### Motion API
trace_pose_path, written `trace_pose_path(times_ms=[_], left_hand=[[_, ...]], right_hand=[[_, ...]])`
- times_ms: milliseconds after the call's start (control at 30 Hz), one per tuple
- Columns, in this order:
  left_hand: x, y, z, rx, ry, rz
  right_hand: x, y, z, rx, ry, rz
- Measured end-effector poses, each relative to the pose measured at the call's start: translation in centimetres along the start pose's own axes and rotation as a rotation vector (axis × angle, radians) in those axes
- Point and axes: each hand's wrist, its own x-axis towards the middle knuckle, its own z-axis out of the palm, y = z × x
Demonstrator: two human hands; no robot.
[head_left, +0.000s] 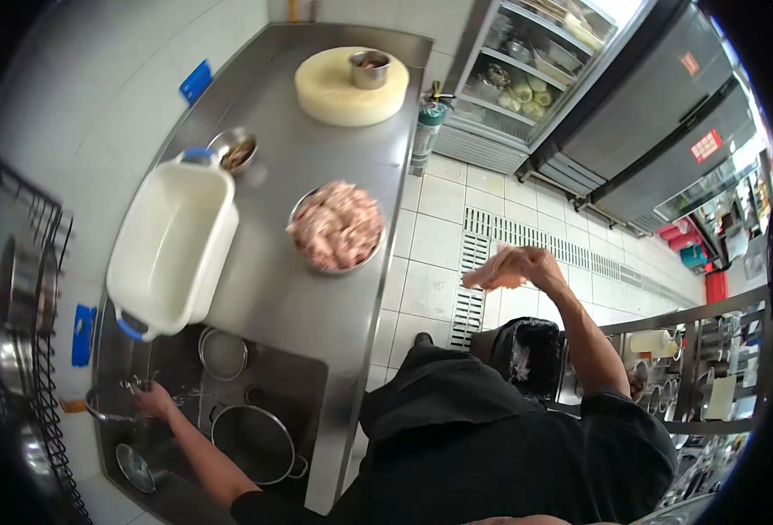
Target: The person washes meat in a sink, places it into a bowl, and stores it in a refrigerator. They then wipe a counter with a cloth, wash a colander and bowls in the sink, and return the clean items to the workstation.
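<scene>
Head view showed the left hand closed on the tap over the sink, while the right hand gripped raw meat held clear above the bin, probably to drip.

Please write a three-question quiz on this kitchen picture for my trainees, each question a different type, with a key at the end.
1. True or false: the white tub on the steel counter is filled with meat.
2. Multiple choice: where is the left hand? A) on the round chopping block B) down in the sink by the tap C) in the bowl of meat
3. Fill in: the right hand is raised over the ____ and holds a pale piece of something.

Key
1. False: the tub looks empty; the meat sits in the round metal bowl.
2. B
3. Floor, above the black-lined bin.
</scene>
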Motion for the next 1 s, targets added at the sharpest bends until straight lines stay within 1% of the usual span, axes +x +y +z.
trace_pose_path(times_ms=[67, 100, 133, 200, 267, 300, 333, 400, 433, 467, 533, 600, 667, 733, 800, 867, 967, 1000], left_hand=[[-2.8, 2.1, -0.2, -0.114, -0.129, 0.076], [-5.0, 5.2, -2.3, -0.263, -0.185, -0.013], [-7.8, 9.0, -4.7, -0.409, -0.243, -0.103], [-11.2, 14.6, -7.4, -0.515, -0.256, -0.069], [-13.6, 20.5, -9.7, -0.912, -0.312, -0.023], [-13.9, 23.0, -10.2, -0.869, -0.339, 0.034], [-13.7, 25.5, -10.6, -0.825, -0.364, 0.09], [-15.4, 34.0, -14.5, -0.826, -0.285, 0.217], [-15.5, 37.9, -15.6, -0.861, -0.33, 0.249], [-15.4, 41.6, -16.1, -0.895, -0.379, 0.279], [-15.2, 48.2, -15.1, -1.014, -0.524, 0.337], [-16.5, 56.1, -15.9, -1.19, -0.756, 0.214], [-17.0, 62.9, -13.8, -1.174, -0.87, 0.219], [-17.8, 69.5, -11.5, -1.115, -0.967, 0.145], [-18.3, 75.1, -7.3, -1.248, -1.05, 0.129], [-18.9, 80.5, -4.3, -1.247, -1.111, 0.019], [-18.2, 85.9, 0.2, -0.934, -0.81, 0.208], [-17.7, 87.1, 1.7, -0.894, -0.665, 0.258]], right_hand=[[3.1, 2.8, -4.3, -0.067, 0.024, 0.139], [5.4, 7.0, -5.8, 0.018, 0.011, 0.084], [5.6, 6.0, -8.0, 0.37, -0.087, 0.035], [8.1, 6.8, -11.2, 0.598, 0.003, 0.019], [9.2, 5.0, -13.5, 0.937, 0.073, -0.068], [10.6, 5.4, -13.9, 1.115, -0.039, -0.177], [12.3, 6.2, -13.9, 1.294, -0.078, -0.069], [16.1, 8.2, -12.5, 1.634, -0.146, 0.153], [17.7, 9.6, -11.6, 1.612, -0.224, 0.161], [18.7, 9.9, -10.9, 1.61, -0.256, 0.157], [20.6, 10.4, -9.6, 1.615, -0.281, 0.218], [22.5, 10.2, -8.8, 1.641, -0.309, 0.256], [25.2, 10.4, -8.1, 1.654, -0.333, 0.306], [27.8, 9.4, -8.3, 1.612, -0.351, 0.342], [30.7, 7.5, -8.9, 1.575, -0.352, 0.355], [34.0, 4.1, -10.1, 1.519, -0.372, 0.34], [40.2, -1.7, -12.4, 1.471, -0.416, 0.197], [41.9, -4.4, -13.6, 1.382, -0.353, 0.165]])
